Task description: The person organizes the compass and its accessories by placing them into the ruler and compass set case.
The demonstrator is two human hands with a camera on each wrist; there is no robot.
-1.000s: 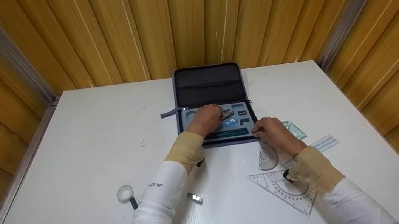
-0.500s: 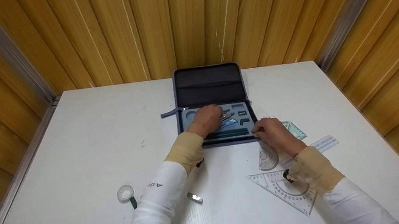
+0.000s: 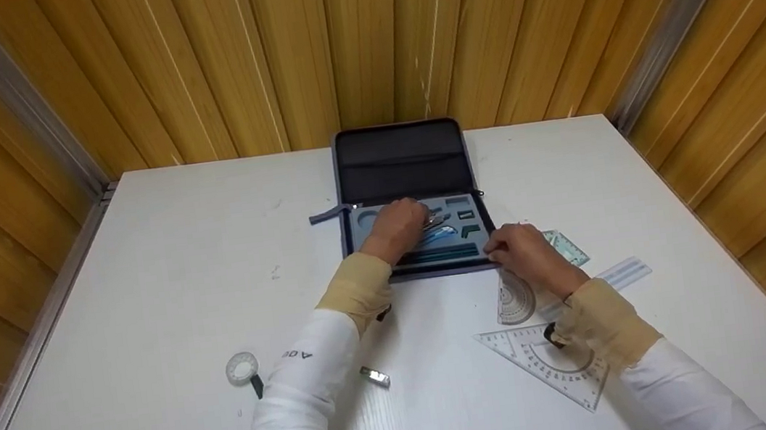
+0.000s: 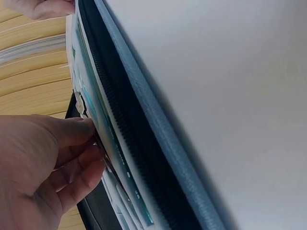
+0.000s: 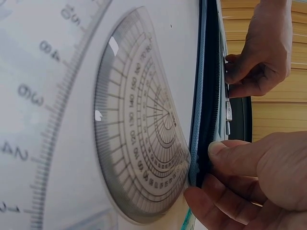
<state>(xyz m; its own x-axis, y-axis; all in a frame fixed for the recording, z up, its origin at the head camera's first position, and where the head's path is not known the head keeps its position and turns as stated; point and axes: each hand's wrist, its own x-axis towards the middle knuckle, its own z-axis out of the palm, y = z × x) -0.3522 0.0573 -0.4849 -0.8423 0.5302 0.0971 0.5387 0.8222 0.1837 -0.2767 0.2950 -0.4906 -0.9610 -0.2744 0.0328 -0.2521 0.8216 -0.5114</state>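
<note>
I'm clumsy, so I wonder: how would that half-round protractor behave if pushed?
The half-round protractor looks thin and clear like plastic, so probably light and fairly stiff. Lying flat on the table, it would likely slide rather than tip.

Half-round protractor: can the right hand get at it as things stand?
Probably yes: the protractor lies close by the right hand, nothing visibly on top, though that hand would likely leave the case first.

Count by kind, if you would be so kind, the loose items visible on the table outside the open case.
Protractor: 1
Straight ruler: 1
Large triangular set square: 1
Teal-marked clear piece, partly hidden: 1
Round-headed piece with a dark handle: 1
Small shiny piece: 1
Total: 6
</note>
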